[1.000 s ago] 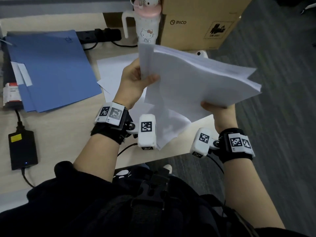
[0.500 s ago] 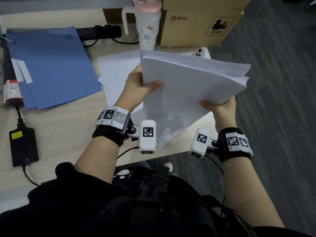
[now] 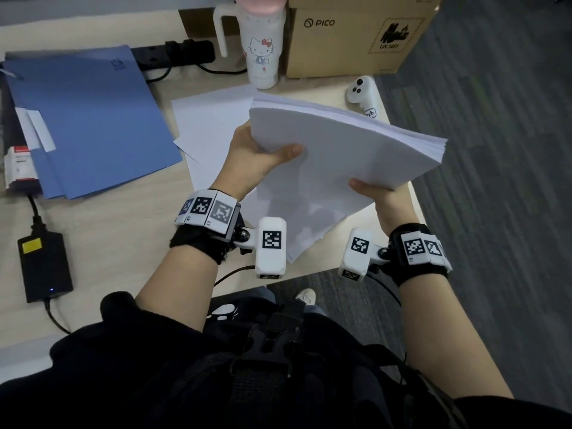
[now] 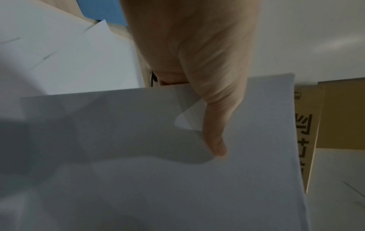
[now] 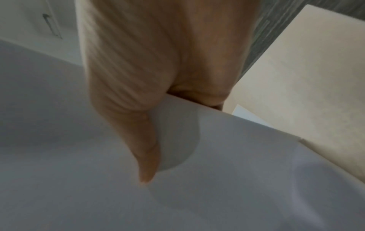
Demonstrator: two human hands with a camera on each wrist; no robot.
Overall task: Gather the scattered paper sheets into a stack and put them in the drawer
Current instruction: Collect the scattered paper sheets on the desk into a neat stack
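A thick stack of white paper sheets [image 3: 349, 153] hangs in the air above the right end of the desk, tilted and slightly bowed. My left hand [image 3: 263, 156] pinches its left edge, thumb on top [image 4: 215, 137]. My right hand [image 3: 376, 191] grips its near right edge, thumb on the top sheet [image 5: 148, 156]. Loose white sheets [image 3: 210, 122] still lie on the desk [image 3: 123, 230] under and behind the stack, some poking over the front edge [image 3: 305, 243]. No drawer is in view.
A blue folder [image 3: 86, 119] lies at the left. A black power adapter [image 3: 45, 264] sits near the front left. A white tumbler [image 3: 263, 51], a cardboard box [image 3: 356, 32] and a white controller [image 3: 362, 94] stand at the back right. Grey carpet [image 3: 495, 181] is to the right.
The stack has come down flatter and its sheets have squared up. Both hands keep their hold and have shifted little.
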